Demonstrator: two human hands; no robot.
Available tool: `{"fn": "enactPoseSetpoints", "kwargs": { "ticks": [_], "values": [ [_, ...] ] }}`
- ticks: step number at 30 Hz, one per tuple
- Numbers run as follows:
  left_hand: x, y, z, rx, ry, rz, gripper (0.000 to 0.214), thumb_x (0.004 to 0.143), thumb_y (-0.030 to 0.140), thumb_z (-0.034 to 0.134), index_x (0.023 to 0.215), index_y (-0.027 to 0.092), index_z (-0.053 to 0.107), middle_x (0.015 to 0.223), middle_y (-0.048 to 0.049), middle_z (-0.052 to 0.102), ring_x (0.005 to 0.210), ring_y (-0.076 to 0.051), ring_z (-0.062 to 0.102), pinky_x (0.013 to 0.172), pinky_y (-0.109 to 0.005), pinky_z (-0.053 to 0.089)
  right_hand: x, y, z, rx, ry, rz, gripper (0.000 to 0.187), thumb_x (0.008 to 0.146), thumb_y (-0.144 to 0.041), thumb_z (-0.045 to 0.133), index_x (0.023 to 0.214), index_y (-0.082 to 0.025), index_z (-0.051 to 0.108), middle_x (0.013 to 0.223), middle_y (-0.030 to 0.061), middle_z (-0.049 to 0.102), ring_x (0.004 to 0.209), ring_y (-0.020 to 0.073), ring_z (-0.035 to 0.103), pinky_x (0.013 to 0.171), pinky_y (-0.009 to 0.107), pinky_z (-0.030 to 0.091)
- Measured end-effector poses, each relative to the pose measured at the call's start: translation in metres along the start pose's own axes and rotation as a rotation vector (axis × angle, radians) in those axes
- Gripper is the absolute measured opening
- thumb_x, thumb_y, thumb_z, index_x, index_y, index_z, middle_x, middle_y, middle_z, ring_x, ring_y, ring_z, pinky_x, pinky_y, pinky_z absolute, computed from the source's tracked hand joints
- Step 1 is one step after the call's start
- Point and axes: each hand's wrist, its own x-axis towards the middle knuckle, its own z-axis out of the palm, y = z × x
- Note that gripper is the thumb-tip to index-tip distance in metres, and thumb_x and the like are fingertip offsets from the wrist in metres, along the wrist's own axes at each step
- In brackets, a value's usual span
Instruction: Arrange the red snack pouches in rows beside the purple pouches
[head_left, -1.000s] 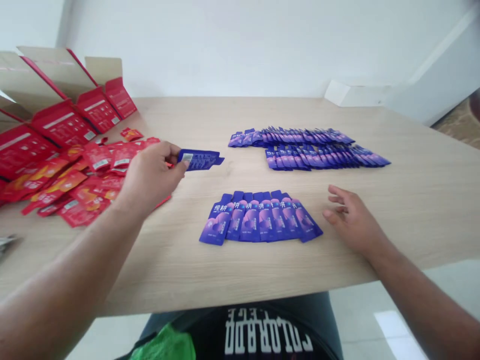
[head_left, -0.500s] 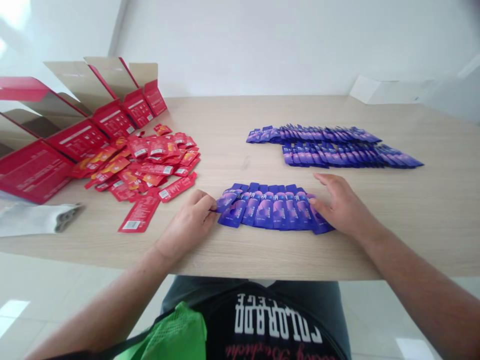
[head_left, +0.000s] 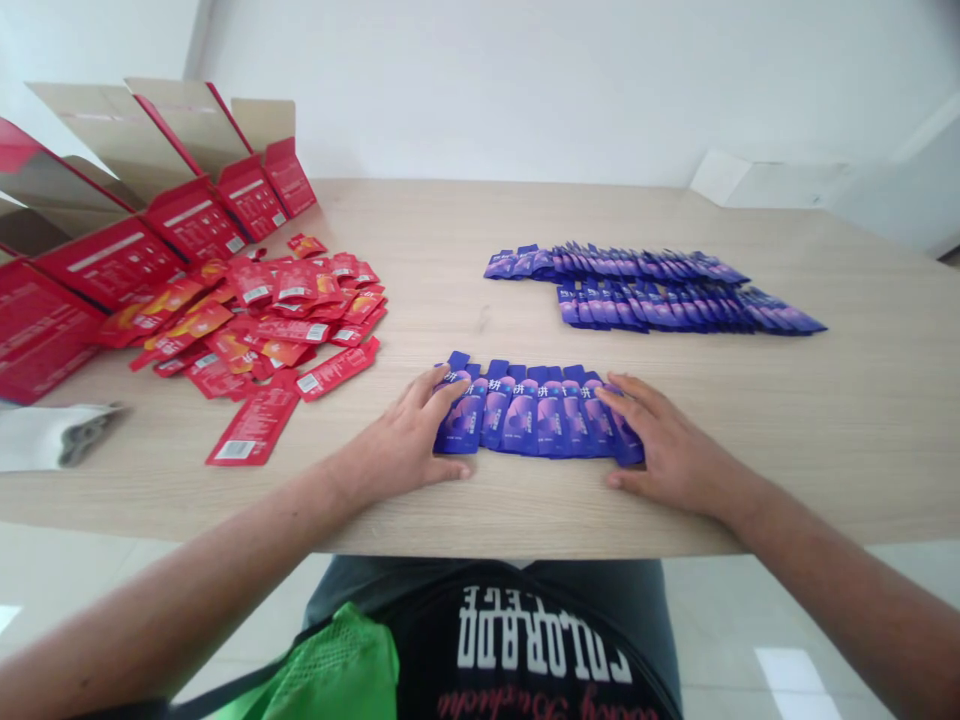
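Note:
A row of overlapping purple sachets (head_left: 551, 412) lies on the table in front of me, their printed faces up. At the row's left end my left hand (head_left: 416, 430) rests with its fingertips on the end sachets and its thumb spread on the wood below. My right hand (head_left: 664, 445) mirrors it at the other end, fingertips over the last sachet, thumb apart near the lower edge. Both hands have their fingers spread, and they partly cover the end sachets.
Farther back on the right lie two long rows of purple sachets (head_left: 686, 308). To the left is a loose heap of red sachets (head_left: 300, 290) before several open red cartons (head_left: 199, 220). A white box (head_left: 757, 182) sits at the back, and a whitish bundle (head_left: 49, 437) at the left.
My left hand no longer pinches the leftmost sachet, which now lies straighter; its fingers have spread over that end. My right hand has moved down around the right end.

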Motion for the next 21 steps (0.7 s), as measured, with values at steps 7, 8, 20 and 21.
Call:
{"fn": "enactPoseSetpoints", "kwargs": {
  "ticks": [7, 8, 20, 21],
  "values": [
    [0.027, 0.014, 0.024, 0.084, 0.076, -0.016, 0.101, 0.080, 0.065, 0.084, 0.164, 0.030, 0.040, 0.175, -0.0181, 0.031, 0.163, -0.045, 0.026, 0.130, -0.063, 0.033, 0.043, -0.032, 0.024, -0.024, 0.045, -0.052, 0.103, 0.088, -0.081, 0.068, 0.167, -0.023, 0.038, 0.171, 0.0214, 0.036, 0.158, 0.0475, 0.030, 0.127, 0.070, 0.032],
    [0.031, 0.014, 0.025, 0.090, 0.084, -0.014, 0.102, 0.079, 0.066, 0.084, 0.164, 0.029, 0.041, 0.174, -0.0188, 0.032, 0.163, -0.045, 0.027, 0.131, -0.062, 0.032, 0.051, -0.036, 0.028, -0.029, 0.057, -0.062, 0.101, 0.088, -0.081, 0.068, 0.166, -0.022, 0.041, 0.170, 0.0221, 0.037, 0.158, 0.0477, 0.031, 0.127, 0.071, 0.031],
    [0.092, -0.044, 0.013, 0.133, 0.179, -0.012, 0.100, 0.082, 0.065, 0.080, 0.164, 0.024, 0.041, 0.169, -0.0193, 0.038, 0.158, -0.044, 0.034, 0.129, -0.060, 0.032, 0.157, -0.019, 0.056, -0.060, 0.083, -0.141, 0.114, 0.078, -0.087, 0.074, 0.162, -0.015, 0.048, 0.167, 0.0268, 0.041, 0.153, 0.0482, 0.038, 0.127, 0.069, 0.031],
    [0.098, -0.050, 0.011, 0.132, 0.184, -0.012, 0.099, 0.082, 0.064, 0.080, 0.164, 0.025, 0.041, 0.169, -0.0186, 0.039, 0.158, -0.044, 0.034, 0.130, -0.060, 0.032, 0.165, -0.017, 0.057, -0.064, 0.077, -0.147, 0.116, 0.076, -0.088, 0.075, 0.162, -0.014, 0.048, 0.167, 0.0271, 0.040, 0.153, 0.0482, 0.038, 0.127, 0.068, 0.031]
  ]
}}
